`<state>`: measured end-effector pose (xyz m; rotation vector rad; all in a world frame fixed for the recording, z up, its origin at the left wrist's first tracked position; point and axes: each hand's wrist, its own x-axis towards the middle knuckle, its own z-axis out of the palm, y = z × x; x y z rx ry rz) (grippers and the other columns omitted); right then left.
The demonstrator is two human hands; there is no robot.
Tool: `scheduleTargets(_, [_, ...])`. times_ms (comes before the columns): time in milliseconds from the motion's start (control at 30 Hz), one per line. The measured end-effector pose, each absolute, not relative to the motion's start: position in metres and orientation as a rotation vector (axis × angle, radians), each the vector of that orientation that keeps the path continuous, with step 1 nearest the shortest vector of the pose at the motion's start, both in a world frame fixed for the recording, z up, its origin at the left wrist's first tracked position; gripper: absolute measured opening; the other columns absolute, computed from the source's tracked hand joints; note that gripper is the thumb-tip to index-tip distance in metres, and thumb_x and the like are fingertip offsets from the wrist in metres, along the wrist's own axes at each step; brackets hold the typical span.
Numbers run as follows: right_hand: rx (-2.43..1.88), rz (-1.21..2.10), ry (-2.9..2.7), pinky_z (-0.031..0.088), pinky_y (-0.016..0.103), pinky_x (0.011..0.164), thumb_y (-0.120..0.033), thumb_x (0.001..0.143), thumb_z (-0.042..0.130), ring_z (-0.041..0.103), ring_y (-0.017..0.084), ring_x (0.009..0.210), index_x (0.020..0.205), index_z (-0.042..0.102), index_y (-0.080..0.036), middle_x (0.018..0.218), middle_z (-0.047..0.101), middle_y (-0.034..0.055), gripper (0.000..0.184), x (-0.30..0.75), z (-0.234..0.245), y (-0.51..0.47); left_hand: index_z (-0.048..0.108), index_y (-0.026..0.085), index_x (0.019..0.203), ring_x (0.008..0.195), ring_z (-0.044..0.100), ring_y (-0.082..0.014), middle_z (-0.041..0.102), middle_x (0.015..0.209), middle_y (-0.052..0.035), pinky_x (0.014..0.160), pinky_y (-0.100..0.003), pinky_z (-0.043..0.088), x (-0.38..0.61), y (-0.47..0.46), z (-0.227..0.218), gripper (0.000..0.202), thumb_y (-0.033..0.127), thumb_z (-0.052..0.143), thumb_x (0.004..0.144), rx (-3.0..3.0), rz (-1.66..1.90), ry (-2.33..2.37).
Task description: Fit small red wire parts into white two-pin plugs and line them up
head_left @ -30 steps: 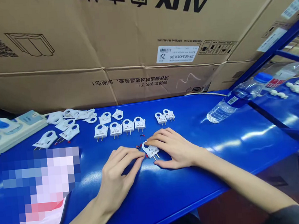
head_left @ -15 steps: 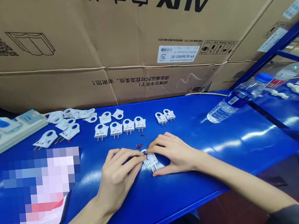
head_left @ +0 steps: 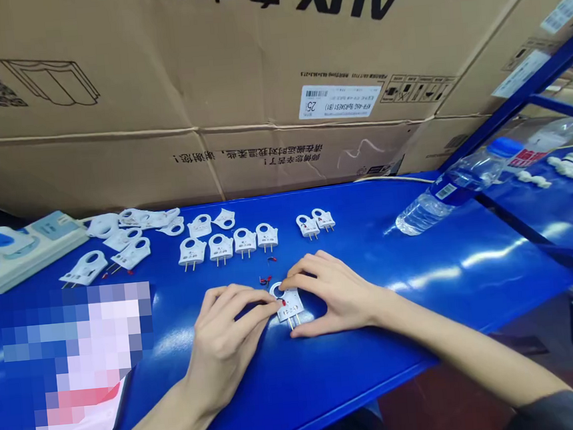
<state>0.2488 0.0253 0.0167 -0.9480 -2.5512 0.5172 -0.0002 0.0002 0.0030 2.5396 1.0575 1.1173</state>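
Observation:
A small white two-pin plug (head_left: 287,304) with a ring handle lies flat on the blue table (head_left: 382,273), a red bit on its face. My left hand (head_left: 225,344) pinches at its left edge with fingertips pressed together. My right hand (head_left: 333,291) curls round its right side, index fingertip on the ring and thumb below the pins. Tiny red parts (head_left: 266,280) lie just behind the plug.
A row of white plugs (head_left: 229,244), a pair (head_left: 316,222) and a loose heap (head_left: 127,232) lie behind. A power strip (head_left: 13,249) sits far left, a lying water bottle (head_left: 457,183) at right. Cardboard boxes (head_left: 234,79) wall the back. A blurred patch (head_left: 76,367) covers the near left.
The plug has been turned and drawn slightly towards me between both hands; its pins now point at me. Both hands stay on it.

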Motion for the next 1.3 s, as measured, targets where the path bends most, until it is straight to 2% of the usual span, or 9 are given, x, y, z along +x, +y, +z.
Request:
scheduleTargets(233, [-0.951, 0.503, -2.532, 0.044, 0.037, 0.089, -0.064, 0.083, 0.08, 0.064, 0.024, 0.104, 0.124, 0.066, -0.022, 0.116, 0.069, 0.008, 0.06, 0.249, 0.018, 0.025, 0.074, 0.025, 0.107, 0.092, 0.069, -0.0159, 0.079, 0.103, -0.0004, 0.088, -0.036, 0.043, -0.002, 0.0, 0.002, 0.021, 0.009, 0.062, 0.099, 2.594, 1.129, 1.067])
scheduleTargets(533, [-0.932, 0.481, -2.522, 0.044, 0.037, 0.087, -0.062, 0.083, 0.08, 0.065, 0.023, 0.104, 0.122, 0.065, -0.022, 0.117, 0.069, 0.0073, 0.058, 0.249, 0.019, 0.025, 0.071, 0.025, 0.115, 0.097, 0.07, -0.0197, 0.08, 0.109, -0.0034, 0.092, -0.041, 0.042, -0.008, -0.004, -0.001, 0.027, 0.01, 0.051, 0.102, 2.822, 1.074, 1.047])
scheduleTargets(767, [-0.921, 0.46, -2.513, 0.045, 0.037, 0.087, -0.061, 0.083, 0.081, 0.065, 0.023, 0.103, 0.121, 0.066, -0.022, 0.116, 0.07, 0.0087, 0.057, 0.251, 0.02, 0.025, 0.069, 0.02, 0.118, 0.101, 0.07, -0.021, 0.08, 0.11, -0.0064, 0.091, -0.041, 0.043, -0.01, 0.001, 0.001, 0.027, 0.008, 0.049, 0.102, 2.91, 1.1, 0.896])
scheduleTargets(900, [-0.922, 0.441, -2.524, 0.045, 0.037, 0.086, -0.062, 0.083, 0.08, 0.065, 0.023, 0.102, 0.121, 0.066, -0.021, 0.116, 0.07, 0.0086, 0.057, 0.251, 0.019, 0.026, 0.068, 0.021, 0.118, 0.103, 0.07, -0.0204, 0.079, 0.113, -0.0052, 0.094, -0.041, 0.044, -0.007, 0.0, -0.002, 0.028, 0.007, 0.05, 0.102, 2.81, 1.132, 0.915])
scheduleTargets(1067, [-0.93, 0.359, -2.519, 0.044, 0.037, 0.085, -0.062, 0.087, 0.076, 0.064, 0.023, 0.102, 0.12, 0.066, -0.021, 0.116, 0.07, 0.0088, 0.054, 0.25, 0.017, 0.027, 0.068, 0.021, 0.112, 0.097, 0.072, -0.0171, 0.079, 0.107, -0.0023, 0.093, -0.039, 0.048, -0.001, 0.002, -0.003, 0.024, 0.004, 0.058, 0.098, 2.674, 1.126, 0.954])
scheduleTargets(1300, [-0.946, 0.31, -2.512, 0.043, 0.036, 0.084, -0.064, 0.089, 0.073, 0.064, 0.022, 0.1, 0.109, 0.066, -0.021, 0.116, 0.07, 0.0088, 0.048, 0.25, 0.015, 0.027, 0.065, 0.02, 0.11, 0.094, 0.073, -0.0156, 0.078, 0.101, -0.0012, 0.09, -0.036, 0.052, 0.007, 0.002, 0.003, 0.023, 0.003, 0.058, 0.096, 2.573, 1.18, 0.968])
